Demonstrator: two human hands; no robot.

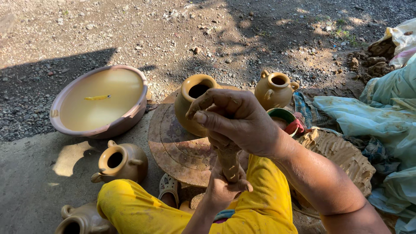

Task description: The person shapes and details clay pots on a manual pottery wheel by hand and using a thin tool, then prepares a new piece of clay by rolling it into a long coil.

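The clay roll [228,162] is a short, thick rod of wet brown clay, rough on its surface and a little uneven in width, standing nearly upright between my two hands. My right hand [236,119] is closed round its upper end, fingers curled tight and thumb pressed across the front, so the top of the roll is hidden inside the grip. My left hand [223,188] is clamped on the lower end from beneath, with the thumb lying against the side of the clay. Only the middle stretch of the roll shows between the two grips. Both hands are smeared with clay. The roll hangs above my lap, over my yellow trousers [260,203], and just in front of the wheel [173,147], a round, stained disc. On the wheel, behind my right hand, stands an unfired pot [193,102] with an open mouth. A two-handled jar [275,90] stands beyond it to the right. To the left sits a basin [102,102] of cloudy water on the gravel, and nearer me a second small jar [120,162] rests on the concrete, well apart from the roll.
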